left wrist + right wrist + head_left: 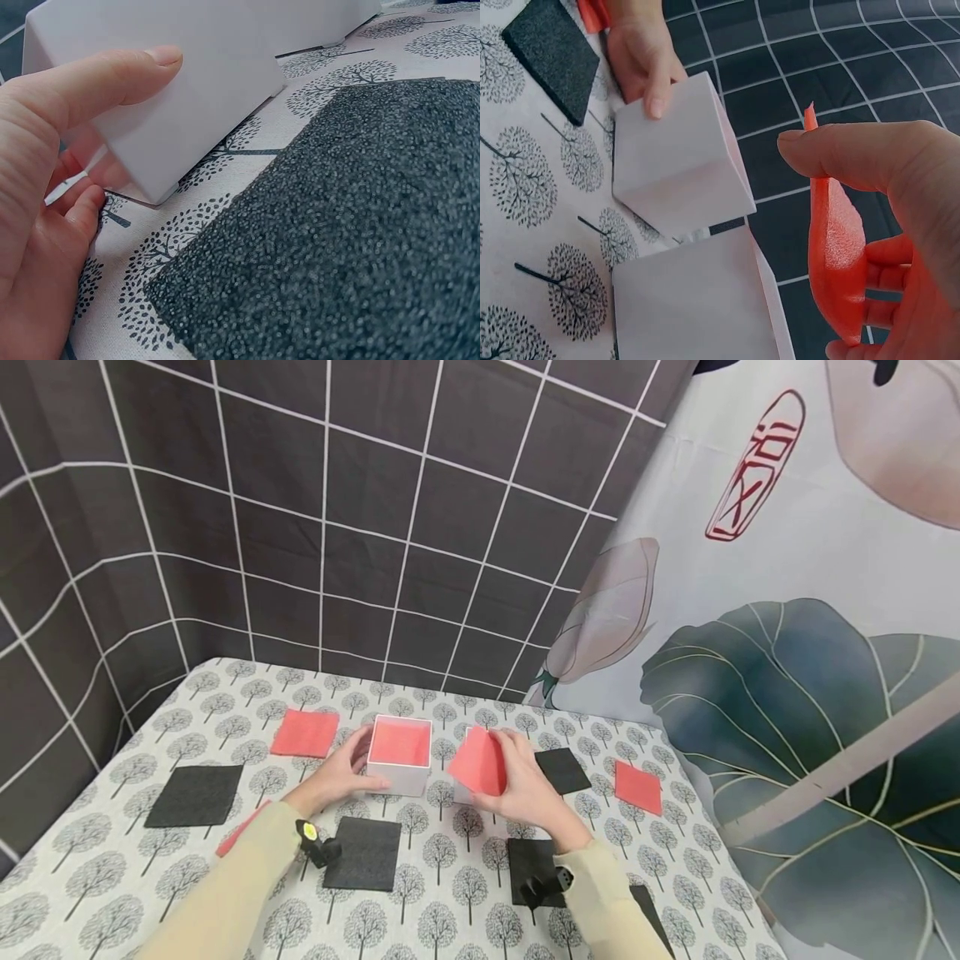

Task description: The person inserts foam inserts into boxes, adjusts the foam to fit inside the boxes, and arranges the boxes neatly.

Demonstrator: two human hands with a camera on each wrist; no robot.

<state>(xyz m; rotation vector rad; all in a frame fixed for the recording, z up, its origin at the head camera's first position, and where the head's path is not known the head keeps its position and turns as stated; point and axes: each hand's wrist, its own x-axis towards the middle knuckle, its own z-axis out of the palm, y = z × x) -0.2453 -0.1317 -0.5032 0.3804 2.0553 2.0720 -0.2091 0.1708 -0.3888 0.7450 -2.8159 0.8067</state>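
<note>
My left hand [341, 770] grips the left side of an open-topped white box [397, 780], its thumb [154, 71] along the front face and fingers round the side. A red square [401, 743] shows inside that box. My right hand [525, 787] pinches a soft red square sheet [477, 762], thumb on one face and fingers on the other. In the right wrist view the sheet is bent and clear of a second white box [694, 304]. In the head view it hides most of that second box, which stands right of the first.
Black squares [363, 853] lie on the tree-print tablecloth [442, 893], with others at left [193, 795] and right [562, 770]. Loose red squares lie at the back left [304, 732] and right [638, 787]. A dark gridded curtain [360, 527] hangs behind the table.
</note>
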